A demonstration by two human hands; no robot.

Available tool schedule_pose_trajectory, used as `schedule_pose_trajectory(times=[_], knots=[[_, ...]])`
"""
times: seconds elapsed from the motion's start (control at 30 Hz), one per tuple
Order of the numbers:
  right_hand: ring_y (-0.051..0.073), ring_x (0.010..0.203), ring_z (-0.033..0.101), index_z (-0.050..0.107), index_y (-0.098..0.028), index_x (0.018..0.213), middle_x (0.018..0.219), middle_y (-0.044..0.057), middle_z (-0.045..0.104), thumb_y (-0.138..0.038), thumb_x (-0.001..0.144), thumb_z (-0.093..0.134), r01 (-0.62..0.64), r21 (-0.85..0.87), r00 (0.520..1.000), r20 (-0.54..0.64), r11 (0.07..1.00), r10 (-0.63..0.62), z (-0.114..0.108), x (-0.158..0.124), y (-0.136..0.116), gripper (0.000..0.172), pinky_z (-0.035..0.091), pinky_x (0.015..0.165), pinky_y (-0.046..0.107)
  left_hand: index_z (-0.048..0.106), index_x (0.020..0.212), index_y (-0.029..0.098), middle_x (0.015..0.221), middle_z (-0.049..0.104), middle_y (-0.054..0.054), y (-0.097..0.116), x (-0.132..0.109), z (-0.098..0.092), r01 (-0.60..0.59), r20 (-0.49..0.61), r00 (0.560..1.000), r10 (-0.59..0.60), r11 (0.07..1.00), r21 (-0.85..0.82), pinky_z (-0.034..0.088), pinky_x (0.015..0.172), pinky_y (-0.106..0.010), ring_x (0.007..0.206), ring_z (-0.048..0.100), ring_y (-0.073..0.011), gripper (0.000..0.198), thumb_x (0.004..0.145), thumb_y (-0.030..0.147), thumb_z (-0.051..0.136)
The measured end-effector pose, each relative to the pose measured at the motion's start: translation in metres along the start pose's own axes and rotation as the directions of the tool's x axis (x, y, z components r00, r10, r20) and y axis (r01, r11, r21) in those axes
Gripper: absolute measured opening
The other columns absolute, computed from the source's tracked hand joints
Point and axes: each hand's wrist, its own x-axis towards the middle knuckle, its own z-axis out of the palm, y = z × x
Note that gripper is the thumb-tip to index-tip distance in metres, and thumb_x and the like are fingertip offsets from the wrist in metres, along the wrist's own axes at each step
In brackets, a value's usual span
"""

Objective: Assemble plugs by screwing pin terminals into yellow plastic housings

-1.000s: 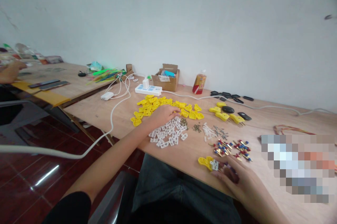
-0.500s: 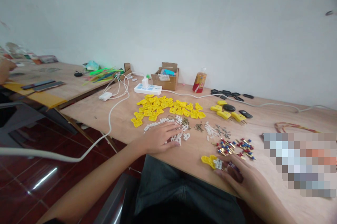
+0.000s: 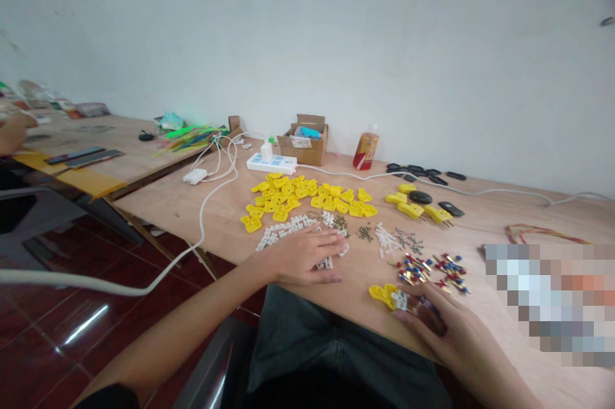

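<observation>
My left hand [image 3: 307,258] lies flat with its fingers over a spread of small white plastic pieces [image 3: 283,231] on the plywood table [image 3: 163,204]. It holds nothing I can see. My right hand [image 3: 446,338] grips a yellow plastic housing [image 3: 382,295] with a white insert [image 3: 398,299] near the table's front edge. Something dark sits under its fingers. Many yellow plastic housings [image 3: 307,194] lie heaped beyond the left hand. Brass screws [image 3: 365,233] and blue-and-red tipped terminals [image 3: 427,270] lie between my hands and the right.
Behind the parts stand a white power strip [image 3: 271,164], a cardboard box [image 3: 302,149] and an orange bottle [image 3: 365,151]. A white cable [image 3: 202,229] drops off the table edge. Black parts [image 3: 420,197] lie at the back right. A co-worker's hand [image 3: 12,133] shows at a second table, far left.
My left hand has slid to the right across the white pieces, which now lie in a thinner strip behind it. My right hand has barely moved.
</observation>
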Motion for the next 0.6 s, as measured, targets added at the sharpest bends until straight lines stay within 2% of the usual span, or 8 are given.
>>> schedule_pose_trajectory(times=[0.2, 0.3, 0.47, 0.6], knots=[[0.021, 0.059, 0.070, 0.074, -0.027, 0.109, 0.075, 0.003, 0.075, -0.051, 0.095, 0.068, 0.025, -0.013, 1.000, 0.007, 1.000, -0.025, -0.001, 0.001, 0.001, 0.028, 0.056, 0.053, 0.029, 0.058, 0.153, 0.019, 0.155, 0.061, -0.015, -0.002, -0.012, -0.006, 0.030, -0.022, 0.999, -0.030, 0.999, -0.014, 0.028, 0.131, -0.049, 0.150, 0.051, -0.0302, 0.058, 0.106, 0.054, 0.058], [0.021, 0.058, 0.070, 0.074, -0.027, 0.108, 0.073, 0.002, 0.075, -0.051, 0.095, 0.067, 0.016, -0.015, 1.000, -0.010, 1.000, -0.016, 0.000, 0.001, 0.000, 0.028, 0.056, 0.053, 0.030, 0.064, 0.145, 0.019, 0.150, 0.066, -0.015, -0.006, -0.015, -0.013, 0.047, -0.052, 0.997, -0.048, 0.999, -0.028, 0.036, 0.126, -0.047, 0.144, 0.057, -0.0304, 0.052, 0.105, 0.052, 0.060], [0.022, 0.066, 0.074, 0.074, -0.028, 0.111, 0.082, 0.003, 0.078, -0.051, 0.096, 0.066, 0.010, -0.022, 1.000, 0.015, 1.000, -0.010, -0.001, 0.000, 0.000, 0.028, 0.060, 0.058, 0.031, 0.072, 0.133, 0.017, 0.136, 0.074, -0.012, -0.025, 0.005, -0.018, 0.086, -0.111, 0.990, -0.084, 0.996, 0.012, 0.042, 0.121, -0.046, 0.134, 0.063, -0.0277, 0.041, 0.113, 0.042, 0.047], [0.022, 0.069, 0.075, 0.073, -0.028, 0.112, 0.085, 0.004, 0.078, -0.050, 0.097, 0.065, 0.000, -0.028, 0.999, 0.041, 1.000, 0.001, -0.002, 0.000, 0.000, 0.028, 0.061, 0.061, 0.031, 0.082, 0.111, 0.019, 0.128, 0.074, -0.012, -0.038, 0.024, -0.019, 0.170, -0.138, 0.979, -0.153, 0.977, 0.128, 0.045, 0.114, -0.048, 0.125, 0.064, -0.0293, 0.040, 0.111, 0.043, 0.050]])
